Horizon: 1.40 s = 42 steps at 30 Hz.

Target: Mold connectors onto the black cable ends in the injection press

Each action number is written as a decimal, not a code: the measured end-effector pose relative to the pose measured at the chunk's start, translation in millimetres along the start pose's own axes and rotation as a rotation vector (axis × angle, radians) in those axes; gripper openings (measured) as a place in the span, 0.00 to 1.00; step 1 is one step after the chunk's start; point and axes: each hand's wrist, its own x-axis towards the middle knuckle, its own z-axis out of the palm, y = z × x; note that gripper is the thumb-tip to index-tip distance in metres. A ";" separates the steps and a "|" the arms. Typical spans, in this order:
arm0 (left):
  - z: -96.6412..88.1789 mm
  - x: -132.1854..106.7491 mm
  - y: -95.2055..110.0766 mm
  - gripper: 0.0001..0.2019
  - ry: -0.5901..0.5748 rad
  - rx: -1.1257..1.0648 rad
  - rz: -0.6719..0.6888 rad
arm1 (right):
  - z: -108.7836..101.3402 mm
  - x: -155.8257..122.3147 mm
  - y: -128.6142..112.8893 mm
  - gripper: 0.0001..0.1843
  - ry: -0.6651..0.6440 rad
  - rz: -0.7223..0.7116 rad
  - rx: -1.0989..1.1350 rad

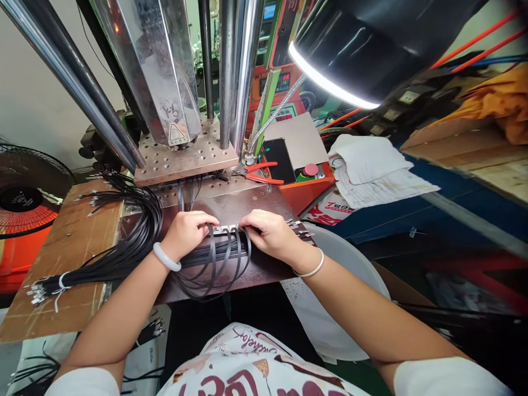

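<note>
Before the metal press (185, 164), the table (264, 269) carries looped black cables (213, 253), their metal connectors (226, 229) between my left hand (186, 230) and right hand (272, 234). Fingers (206, 219) narrowed; grip unclear. Cables: likely light, springy. Hold the stiffer connectors, not mid-cable.

1. a caged electric fan (20, 199) stands before a pale grey wall (28, 93) at left.
2. a black lamp (371, 49) glows white along its rim, upper right.
3. dark green floor (350, 372) shows below.
</note>
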 end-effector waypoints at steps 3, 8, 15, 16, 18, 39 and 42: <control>8.7 -2.9 -4.1 0.13 0.045 0.027 -0.001 | 2.1 -0.2 1.5 0.10 -0.011 0.065 0.083; 11.7 -6.1 -2.6 0.14 0.057 0.147 0.138 | 1.8 0.3 10.2 0.09 0.195 0.293 0.132; 12.3 -9.4 -0.1 0.12 0.013 0.255 0.352 | -50.8 -6.8 25.4 0.03 -0.138 0.336 -0.055; 13.3 -9.1 -1.2 0.12 0.021 0.249 0.336 | -57.0 -8.8 26.7 0.03 -0.255 0.301 -0.093; 15.4 -8.5 -4.0 0.12 0.041 0.242 0.291 | -64.0 -11.7 28.3 0.04 -0.425 0.235 -0.184; -2.0 -13.3 -5.9 0.09 0.122 0.031 -0.129 | -62.0 -9.6 1.0 0.10 -0.638 0.138 -0.833; -2.6 -13.0 -1.5 0.07 0.079 -0.099 -0.137 | -59.8 -10.9 10.6 0.07 -0.607 0.116 -0.696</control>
